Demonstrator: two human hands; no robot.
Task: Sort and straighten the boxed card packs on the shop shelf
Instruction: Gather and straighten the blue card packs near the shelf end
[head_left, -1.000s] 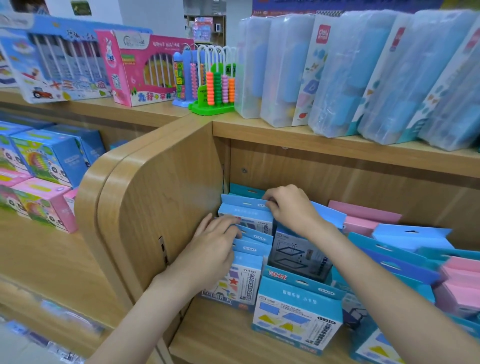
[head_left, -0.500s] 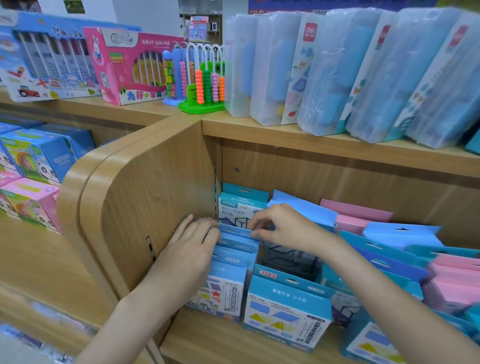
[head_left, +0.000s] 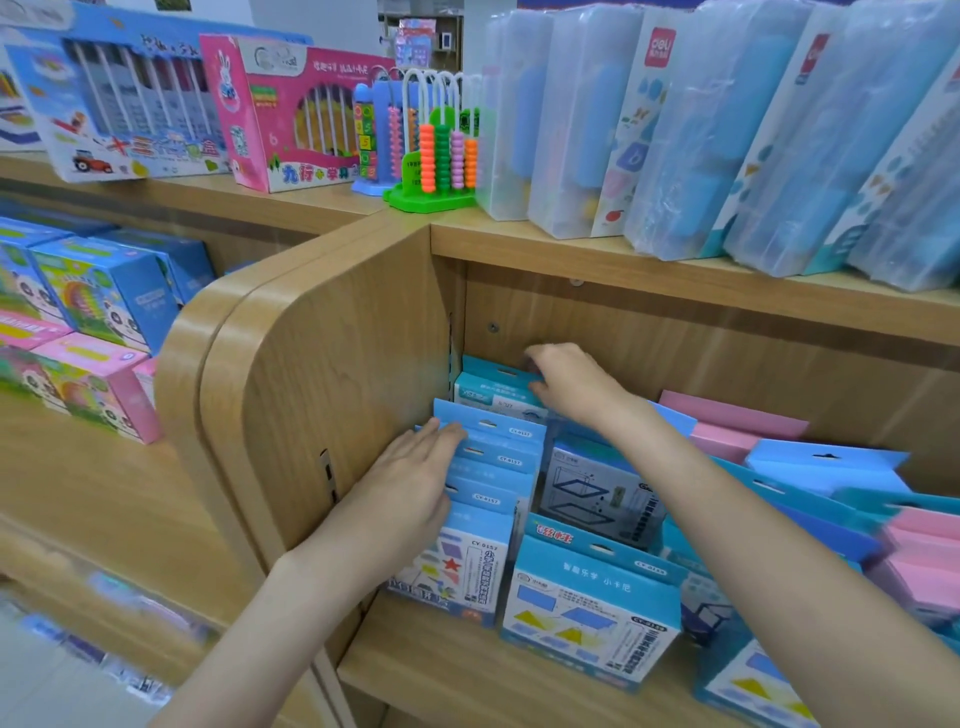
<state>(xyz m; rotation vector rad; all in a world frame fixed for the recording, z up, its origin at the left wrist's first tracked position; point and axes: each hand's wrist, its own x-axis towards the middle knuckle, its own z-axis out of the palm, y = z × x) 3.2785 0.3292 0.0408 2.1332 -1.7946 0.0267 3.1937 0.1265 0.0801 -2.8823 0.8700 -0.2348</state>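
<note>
Left hand (head_left: 410, 480) flat, fingers straight, pressing the row of light-blue cardboard card packs (head_left: 491, 457). Right hand (head_left: 569, 384) reaches further back, fingers curled, gripping the rearmost teal-topped pack (head_left: 493, 387).

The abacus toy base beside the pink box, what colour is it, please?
Bright green base, clearest in the head view.
</note>
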